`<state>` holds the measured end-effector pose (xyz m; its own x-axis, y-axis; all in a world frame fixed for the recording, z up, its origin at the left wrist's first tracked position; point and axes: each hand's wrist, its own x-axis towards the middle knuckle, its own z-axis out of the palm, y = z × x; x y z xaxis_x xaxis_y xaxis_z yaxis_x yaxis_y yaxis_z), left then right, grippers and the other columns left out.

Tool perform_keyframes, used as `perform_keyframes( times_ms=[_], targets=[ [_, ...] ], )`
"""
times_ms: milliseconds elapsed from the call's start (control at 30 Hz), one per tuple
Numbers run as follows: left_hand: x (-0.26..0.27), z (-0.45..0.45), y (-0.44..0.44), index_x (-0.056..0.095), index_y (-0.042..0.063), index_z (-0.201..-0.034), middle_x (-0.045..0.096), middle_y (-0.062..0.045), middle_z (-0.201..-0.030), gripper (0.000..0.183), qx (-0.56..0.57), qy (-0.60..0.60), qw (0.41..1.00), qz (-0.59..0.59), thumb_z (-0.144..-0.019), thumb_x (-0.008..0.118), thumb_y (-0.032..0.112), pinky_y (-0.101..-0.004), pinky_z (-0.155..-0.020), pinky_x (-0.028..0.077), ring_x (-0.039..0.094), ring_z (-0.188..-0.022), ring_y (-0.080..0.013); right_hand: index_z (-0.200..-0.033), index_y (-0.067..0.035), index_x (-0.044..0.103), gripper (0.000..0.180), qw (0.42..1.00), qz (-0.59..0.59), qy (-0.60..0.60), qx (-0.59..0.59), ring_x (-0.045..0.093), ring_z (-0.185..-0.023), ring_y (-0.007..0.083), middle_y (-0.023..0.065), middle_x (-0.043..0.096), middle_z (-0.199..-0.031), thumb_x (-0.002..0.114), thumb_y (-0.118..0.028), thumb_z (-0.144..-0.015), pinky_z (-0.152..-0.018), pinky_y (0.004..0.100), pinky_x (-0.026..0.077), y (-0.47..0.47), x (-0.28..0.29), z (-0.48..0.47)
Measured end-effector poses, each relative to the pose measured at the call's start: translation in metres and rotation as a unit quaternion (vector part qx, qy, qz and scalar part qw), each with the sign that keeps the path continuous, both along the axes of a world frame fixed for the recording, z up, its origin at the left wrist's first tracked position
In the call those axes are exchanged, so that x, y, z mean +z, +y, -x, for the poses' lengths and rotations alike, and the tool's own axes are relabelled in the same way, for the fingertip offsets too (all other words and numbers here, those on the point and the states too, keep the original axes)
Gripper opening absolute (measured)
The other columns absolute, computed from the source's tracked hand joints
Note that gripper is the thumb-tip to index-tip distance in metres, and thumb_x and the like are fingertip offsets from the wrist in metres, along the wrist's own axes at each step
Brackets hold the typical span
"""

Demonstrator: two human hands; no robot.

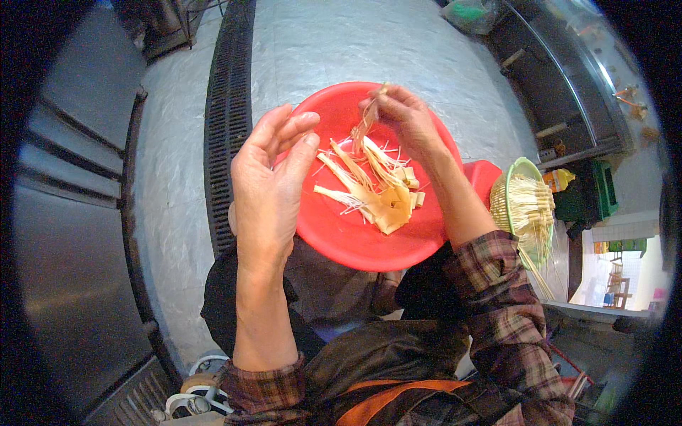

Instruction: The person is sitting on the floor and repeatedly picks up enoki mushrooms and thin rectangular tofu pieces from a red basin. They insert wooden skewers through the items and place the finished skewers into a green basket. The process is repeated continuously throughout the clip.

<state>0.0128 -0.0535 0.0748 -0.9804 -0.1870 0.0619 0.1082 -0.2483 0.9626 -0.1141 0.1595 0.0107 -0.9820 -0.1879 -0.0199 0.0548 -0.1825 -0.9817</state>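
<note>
A round red plastic basin (341, 242) sits in front of me. In it lie pale bundles of thin strands, which look like enoki mushrooms (341, 199), and folded tan sheets (391, 207) that resemble tofu skin. My right hand (402, 114) is over the basin's far right side, its fingers pinched on a limp, shredded tan strip (364, 123). Motion blurs that hand a little. Over the basin's left rim is my left hand (274, 165), fingers bent and thumb apart, with nothing visible in it. Its palm is partly hidden.
Right of the basin stands a light-green basket (514, 186) holding several rolled bundles on thin skewers. Another red container (482, 178) lies between them. A dark floor grate (228, 117) runs along the left, beside a steel cabinet (74, 255). Steel shelving (554, 80) is at upper right.
</note>
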Motion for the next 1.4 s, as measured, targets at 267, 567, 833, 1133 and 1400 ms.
perform_keyframes(
  times_ms=[267,567,833,1133,1400],
  targets=[
    [-0.002,0.002,0.001,0.045,-0.009,-0.128,0.064,-0.016,-0.113,0.046,0.010,0.002,1.000,-0.001,-0.088,0.062,0.005,-0.0296,-0.092,0.047,0.060,-0.103,-0.0174,-0.101,-0.003,0.061,0.025,0.987,-0.148,-0.007,0.059,0.052,-0.065,0.0100,-0.0005,0.055,-0.073,0.054,-0.027,-0.095,-0.059,0.0245,0.043,0.008,0.022,-0.015],
    [-0.004,0.002,0.002,0.046,-0.004,-0.128,0.062,-0.017,-0.117,0.045,0.000,0.013,1.000,0.000,-0.088,0.063,0.008,-0.0305,-0.091,0.049,0.062,-0.101,-0.0188,-0.090,0.000,0.061,0.023,0.795,-0.508,0.215,0.251,0.063,-0.079,0.0393,0.0230,0.064,-0.080,0.058,-0.023,-0.088,-0.071,0.0476,0.050,-0.041,-0.046,-0.062],
    [0.000,0.000,-0.001,0.045,-0.009,-0.128,0.063,-0.017,-0.114,0.046,0.005,0.003,1.000,-0.006,-0.087,0.063,0.004,-0.0299,-0.093,0.047,0.060,-0.103,-0.0179,-0.084,0.000,0.061,0.023,0.795,-0.512,0.168,0.279,0.061,-0.069,0.0321,0.0185,0.062,-0.073,0.061,-0.023,-0.085,-0.065,0.0433,0.048,-0.059,-0.052,-0.066],
    [-0.005,0.001,0.004,0.047,-0.011,-0.126,0.064,-0.016,-0.112,0.044,-0.004,-0.006,1.000,0.024,-0.086,0.062,0.001,-0.0290,-0.092,0.047,0.060,-0.104,-0.0175,-0.094,-0.003,0.062,0.011,0.967,0.045,-0.143,0.205,0.056,-0.062,0.0052,0.0007,0.062,-0.078,0.065,-0.011,-0.087,-0.052,0.0179,0.043,-0.026,0.026,-0.055],
    [-0.016,0.005,0.024,0.051,-0.008,-0.122,0.065,-0.013,-0.104,0.042,-0.039,-0.026,0.999,-0.015,-0.083,0.066,-0.002,-0.0278,-0.088,0.050,0.062,-0.096,-0.0155,-0.094,-0.004,0.064,0.015,0.965,0.053,-0.103,0.236,0.057,-0.065,0.0055,0.0003,0.063,-0.078,0.065,-0.018,-0.088,-0.053,0.0180,0.043,-0.021,0.045,-0.068]
  ],
)
